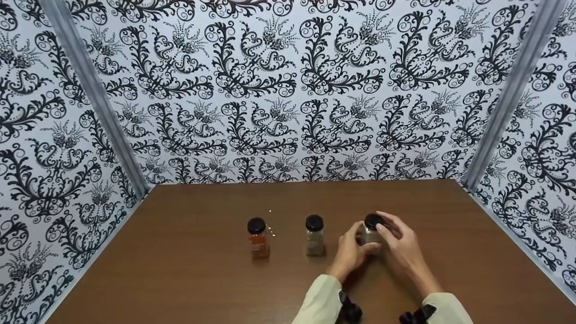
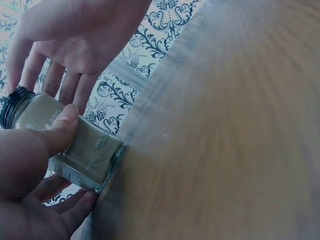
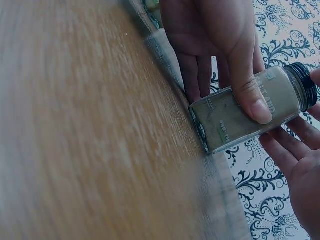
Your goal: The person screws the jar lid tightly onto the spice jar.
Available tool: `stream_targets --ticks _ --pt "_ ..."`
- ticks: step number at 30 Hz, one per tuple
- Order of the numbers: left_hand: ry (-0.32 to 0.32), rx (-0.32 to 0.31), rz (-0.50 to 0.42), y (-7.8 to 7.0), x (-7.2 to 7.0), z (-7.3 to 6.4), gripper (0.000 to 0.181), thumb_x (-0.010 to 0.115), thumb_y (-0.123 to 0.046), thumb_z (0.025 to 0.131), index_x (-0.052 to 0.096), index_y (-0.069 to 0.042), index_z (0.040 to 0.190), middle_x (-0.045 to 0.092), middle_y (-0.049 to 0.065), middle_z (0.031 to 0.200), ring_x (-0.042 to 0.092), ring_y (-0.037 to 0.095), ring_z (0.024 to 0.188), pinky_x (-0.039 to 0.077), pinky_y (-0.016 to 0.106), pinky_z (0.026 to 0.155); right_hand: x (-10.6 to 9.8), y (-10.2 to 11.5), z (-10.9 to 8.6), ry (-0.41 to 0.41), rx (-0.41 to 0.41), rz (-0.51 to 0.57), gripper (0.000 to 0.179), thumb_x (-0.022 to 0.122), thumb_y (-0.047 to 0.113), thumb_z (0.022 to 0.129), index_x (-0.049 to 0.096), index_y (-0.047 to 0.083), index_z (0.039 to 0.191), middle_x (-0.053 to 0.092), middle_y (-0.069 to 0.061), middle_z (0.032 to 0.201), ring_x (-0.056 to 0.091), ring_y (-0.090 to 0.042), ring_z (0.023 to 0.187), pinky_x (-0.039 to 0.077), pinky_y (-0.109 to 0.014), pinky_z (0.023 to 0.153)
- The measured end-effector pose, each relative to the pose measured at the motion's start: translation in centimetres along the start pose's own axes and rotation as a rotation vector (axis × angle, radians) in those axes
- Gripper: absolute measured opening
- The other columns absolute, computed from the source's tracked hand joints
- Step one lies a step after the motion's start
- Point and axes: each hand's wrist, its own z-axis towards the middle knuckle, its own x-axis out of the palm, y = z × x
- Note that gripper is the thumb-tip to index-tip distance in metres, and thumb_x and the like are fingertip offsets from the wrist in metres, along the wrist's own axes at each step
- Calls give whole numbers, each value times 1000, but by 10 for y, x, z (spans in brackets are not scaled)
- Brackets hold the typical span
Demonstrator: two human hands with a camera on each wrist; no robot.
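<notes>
A square glass spice jar (image 1: 370, 236) holding greyish-beige powder stands upright on the table, its black lid (image 1: 373, 220) on top. My left hand (image 1: 348, 255) grips the jar's body, the thumb lying across the printed glass in both wrist views. From the other side my right hand (image 1: 406, 249) pinches the lid with thumb and fingertips. To the left stands another black-lidded jar (image 1: 314, 243) with greenish-grey contents. Farther left is a jar (image 1: 258, 245) with orange-red contents. Neither hand touches these two.
Small bright specks (image 1: 272, 231) show on the brown wooden table (image 1: 202, 279) beside the orange-red jar. Patterned black-and-white panels (image 1: 288, 90) enclose the table at the back and sides, with grey strips at the corners. Black wrist devices (image 1: 350, 310) sit at both cuffs.
</notes>
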Motion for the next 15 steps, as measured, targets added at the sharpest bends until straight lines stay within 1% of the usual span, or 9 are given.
stream_targets --ticks 4,8,11,15 --pt "5 -12 2 2 0 0 49 81 -28 82 62 -23 127 73 4 114 69 13 102 54 24 83 0 0 0 -1 6 0 34 62 16 100 62 8 133 64 -16 134 56 11 110 41 -2 92" --pt "11 -4 -26 1 0 1 50 82 -25 82 62 -22 128 74 5 114 70 13 101 54 23 82 0 0 0 -2 8 43 34 62 13 99 62 5 132 64 -18 133 58 10 109 43 -4 91" --pt "12 3 -47 0 -1 0 50 83 -22 82 62 -20 128 74 5 113 70 13 99 55 23 81 0 0 1 1 7 72 35 63 11 99 60 4 133 64 -20 134 58 8 109 44 -6 92" --pt "5 11 -43 1 0 -1 50 83 -22 82 63 -19 127 74 6 113 71 13 100 54 22 81 0 0 0 10 13 65 38 62 12 99 59 5 137 62 -19 136 57 9 110 43 -5 93"
